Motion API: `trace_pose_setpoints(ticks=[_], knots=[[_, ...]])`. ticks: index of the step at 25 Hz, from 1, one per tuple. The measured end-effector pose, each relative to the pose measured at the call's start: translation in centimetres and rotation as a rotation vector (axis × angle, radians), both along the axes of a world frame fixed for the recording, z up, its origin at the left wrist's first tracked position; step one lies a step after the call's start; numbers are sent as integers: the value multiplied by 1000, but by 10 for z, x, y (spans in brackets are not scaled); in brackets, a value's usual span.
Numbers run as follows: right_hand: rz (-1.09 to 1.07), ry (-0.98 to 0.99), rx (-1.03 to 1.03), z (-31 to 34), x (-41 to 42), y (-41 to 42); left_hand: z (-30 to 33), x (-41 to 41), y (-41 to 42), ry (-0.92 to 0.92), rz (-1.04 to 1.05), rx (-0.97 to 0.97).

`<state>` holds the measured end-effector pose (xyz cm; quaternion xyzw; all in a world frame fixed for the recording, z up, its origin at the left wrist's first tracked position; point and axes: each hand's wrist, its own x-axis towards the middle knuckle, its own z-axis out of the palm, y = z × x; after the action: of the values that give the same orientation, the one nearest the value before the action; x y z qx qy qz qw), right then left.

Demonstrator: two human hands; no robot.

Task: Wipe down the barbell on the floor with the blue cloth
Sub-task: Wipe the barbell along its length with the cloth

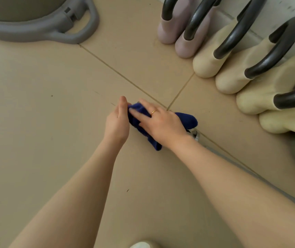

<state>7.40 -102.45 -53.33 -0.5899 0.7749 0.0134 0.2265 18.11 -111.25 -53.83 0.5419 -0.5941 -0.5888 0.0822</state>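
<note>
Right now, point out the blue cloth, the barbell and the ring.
blue cloth (187, 119): head view, its right bulge.
barbell (195, 136): head view, shiny collar.
ring (153, 112): head view, gold band.
</note>
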Motion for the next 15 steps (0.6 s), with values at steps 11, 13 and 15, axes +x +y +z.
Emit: trace_pose_setpoints(ticks=[11,13,15], knots=[[-335,-51,63,11,23,4,5,-1,1,-430,-204,-279],[-256,-194,74,6,25,4,6,9,3,-403,-251,-268],[-309,-136,210,-2,5,22,8,19,8,-349,-236,-237]])
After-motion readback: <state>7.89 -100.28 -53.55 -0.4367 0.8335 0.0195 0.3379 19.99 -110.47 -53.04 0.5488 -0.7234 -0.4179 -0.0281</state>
